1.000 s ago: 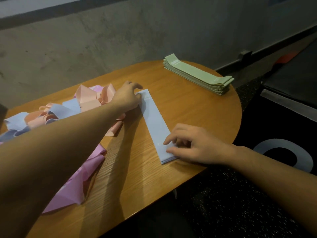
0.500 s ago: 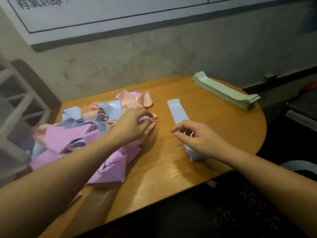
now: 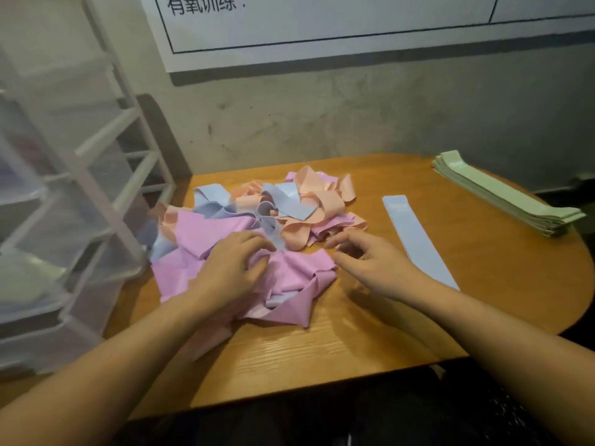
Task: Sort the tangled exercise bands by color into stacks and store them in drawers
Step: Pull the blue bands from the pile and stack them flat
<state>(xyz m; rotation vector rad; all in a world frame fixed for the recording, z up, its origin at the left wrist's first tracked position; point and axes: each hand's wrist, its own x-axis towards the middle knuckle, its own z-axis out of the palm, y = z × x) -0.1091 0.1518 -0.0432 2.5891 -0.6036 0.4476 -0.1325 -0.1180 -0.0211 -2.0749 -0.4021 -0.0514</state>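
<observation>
A tangled heap of pink, peach and light blue exercise bands [image 3: 257, 226] lies on the wooden table [image 3: 354, 342]. My left hand [image 3: 231, 268] rests on the pink bands at the heap's near side, fingers bent over the fabric near a blue strip. My right hand [image 3: 370, 262] hovers at the heap's right edge with fingers loosely curved, holding nothing. One flat light blue band [image 3: 418, 239] lies alone to the right of my right hand. A neat stack of green bands [image 3: 502, 194] sits at the table's far right.
A white plastic drawer unit [image 3: 64, 220] stands left of the table, touching its edge. A grey wall with a white poster [image 3: 354, 24] runs behind. The table's rounded right end drops off to a dark floor.
My right hand left the flat blue band and moved left to the heap. My left hand shifted onto the pink bands. The view swung left, bringing the drawer unit in.
</observation>
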